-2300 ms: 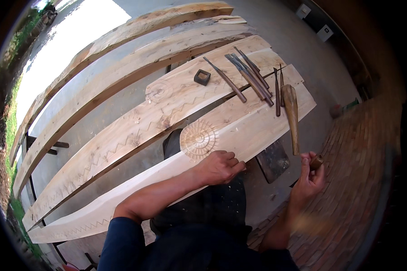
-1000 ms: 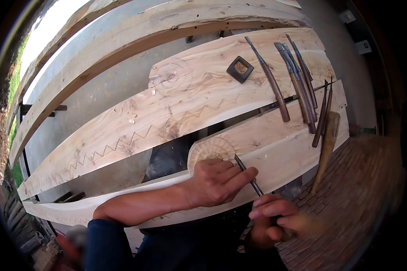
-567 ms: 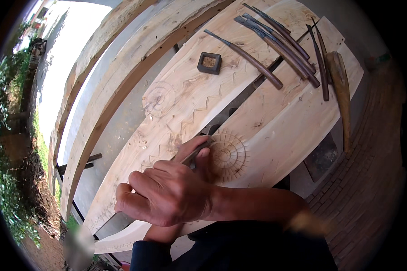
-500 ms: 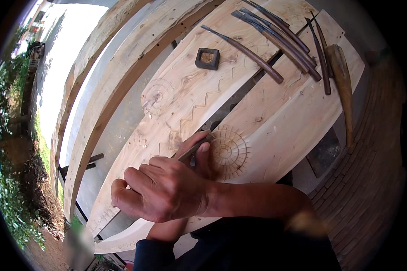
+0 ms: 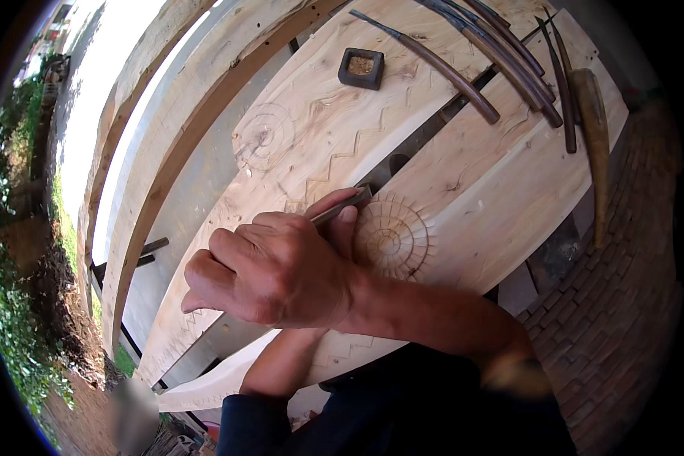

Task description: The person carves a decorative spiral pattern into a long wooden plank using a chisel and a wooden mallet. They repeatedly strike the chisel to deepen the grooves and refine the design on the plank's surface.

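Note:
My right hand (image 5: pixel 270 270) is closed in a fist around a carving chisel (image 5: pixel 340 209), my forearm crossing over the left one. Mostly hidden beneath it, my left hand (image 5: pixel 343 234) pinches the chisel's blade near its tip between thumb and fingers. The tip rests by the upper left rim of a carved round rosette (image 5: pixel 391 242) with rings and radial cuts. This pattern lies on a pale wooden board (image 5: pixel 501 205), beside the dark gap between two boards. The chisel's handle is covered by my right hand.
Several chisels (image 5: pixel 448 72) lie at the far right, beside a wooden club-like mallet (image 5: pixel 591 129). A small dark square box (image 5: pixel 361 68) with brownish contents sits on the far board (image 5: pixel 296 163), which bears zigzag lines and a drawn circle. Curved timber beams (image 5: pixel 171 156) stand left.
The view has shifted a little, so the boards and tools sit higher and further right. The chisel's tip has moved slightly outward from the rosette's centre. Both hands keep their grip.

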The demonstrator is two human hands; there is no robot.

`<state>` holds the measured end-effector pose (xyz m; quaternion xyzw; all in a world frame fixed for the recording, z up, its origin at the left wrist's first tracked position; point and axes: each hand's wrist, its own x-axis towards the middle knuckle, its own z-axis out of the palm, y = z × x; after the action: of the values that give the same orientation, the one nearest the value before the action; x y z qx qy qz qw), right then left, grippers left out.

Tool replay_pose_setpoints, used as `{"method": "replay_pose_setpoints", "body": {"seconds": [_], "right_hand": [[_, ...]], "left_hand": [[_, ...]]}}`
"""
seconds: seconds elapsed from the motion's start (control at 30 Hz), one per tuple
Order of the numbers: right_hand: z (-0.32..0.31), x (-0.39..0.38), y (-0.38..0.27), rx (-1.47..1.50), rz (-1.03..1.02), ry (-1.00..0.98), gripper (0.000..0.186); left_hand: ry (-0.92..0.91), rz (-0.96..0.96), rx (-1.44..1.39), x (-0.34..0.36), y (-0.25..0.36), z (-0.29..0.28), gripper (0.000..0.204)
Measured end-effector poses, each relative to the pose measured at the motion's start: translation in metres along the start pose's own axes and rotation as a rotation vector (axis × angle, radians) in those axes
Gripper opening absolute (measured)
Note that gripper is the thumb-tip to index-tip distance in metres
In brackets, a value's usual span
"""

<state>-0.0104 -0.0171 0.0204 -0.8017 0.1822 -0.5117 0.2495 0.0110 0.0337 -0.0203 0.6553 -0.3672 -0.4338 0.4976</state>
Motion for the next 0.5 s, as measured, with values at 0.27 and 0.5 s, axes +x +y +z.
{"method": "replay_pose_setpoints", "body": {"seconds": [0.27,0.5], "right_hand": [[0.003,0.000,0.010,0.022,0.106,-0.172,0.046],[0.002,0.003,0.010,0.053,0.128,-0.187,0.041]], "left_hand": [[-0.044,-0.005,0.067,0.009,0.003,-0.002,0.022],[-0.020,-0.001,-0.016,0.007,-0.015,-0.003,0.021]]}}
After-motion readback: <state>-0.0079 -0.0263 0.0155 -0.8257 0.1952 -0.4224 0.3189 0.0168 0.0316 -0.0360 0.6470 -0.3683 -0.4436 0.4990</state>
